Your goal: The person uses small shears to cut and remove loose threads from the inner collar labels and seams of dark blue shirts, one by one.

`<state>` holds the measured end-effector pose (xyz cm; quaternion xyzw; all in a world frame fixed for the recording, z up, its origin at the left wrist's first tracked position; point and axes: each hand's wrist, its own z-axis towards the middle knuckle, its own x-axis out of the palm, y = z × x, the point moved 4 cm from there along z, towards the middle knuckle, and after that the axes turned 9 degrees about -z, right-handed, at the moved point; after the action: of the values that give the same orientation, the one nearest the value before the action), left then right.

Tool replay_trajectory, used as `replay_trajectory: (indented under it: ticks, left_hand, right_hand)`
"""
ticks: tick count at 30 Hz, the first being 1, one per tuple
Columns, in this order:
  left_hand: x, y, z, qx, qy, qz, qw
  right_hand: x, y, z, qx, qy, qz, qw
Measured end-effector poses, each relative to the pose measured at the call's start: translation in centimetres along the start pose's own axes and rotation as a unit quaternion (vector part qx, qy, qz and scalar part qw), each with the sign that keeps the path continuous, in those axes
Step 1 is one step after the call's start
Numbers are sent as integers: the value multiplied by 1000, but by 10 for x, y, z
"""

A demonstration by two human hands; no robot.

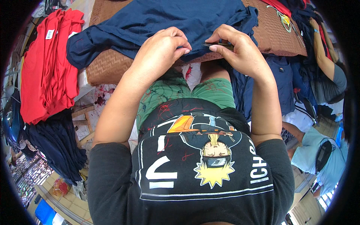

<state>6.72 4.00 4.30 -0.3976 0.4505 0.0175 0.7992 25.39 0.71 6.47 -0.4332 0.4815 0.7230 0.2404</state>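
Note:
A dark navy garment (153,18) lies spread across the brown padded work surface in front of me, its near edge by my hands. My left hand (165,47) is closed in a pinch over this edge, thumb against fingers. Whatever it pinches, perhaps a thread or a bit of cloth, is too small to make out. In my right hand (237,44) is a pair of small thread snips (225,42), gripped between thumb and fingers. Their tip points left toward my left hand, with a short gap between the two hands.
Red garments (52,71) hang in a stack at the left, above dark navy ones (56,144). The brown woven-pattern surface (107,67) carries a looped pale cord (285,23) at the far right. More navy clothes (279,84) hang at right. Other people (327,63) are nearby there. Loose threads dot my shorts.

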Motion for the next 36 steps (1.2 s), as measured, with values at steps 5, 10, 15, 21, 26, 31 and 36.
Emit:
replay_trajectory:
  ticks: [5, 10, 15, 21, 26, 31, 36]
  left_hand:
    - [0, 1, 2, -128, -12, -84, 988]
    - [1, 5, 0, -154, -24, -143, 977]
    - [1, -2, 1, -179, -24, -138, 974]
    - [-41, -17, 2, 118, 47, -298, 946]
    - [-39, -18, -6, 64, 3, -141, 988]
    - [-4, -17, -14, 48, -57, 77, 994]
    - [-3, 14, -12, -94, -61, -98, 989]
  right_hand:
    - [0, -1, 0, -11, -5, -1, 1000]
    - [4, 1, 2, -10, -3, 15, 1000]
    - [11, 3, 8, -25, -8, -12, 1000]
    - [2, 7, 9, -42, -11, -85, 995]
    - [-3, 1, 10, -30, -56, -30, 998]
    - [6, 4, 11, -40, -50, -27, 998]
    - [2, 11, 13, -25, -53, -19, 998]
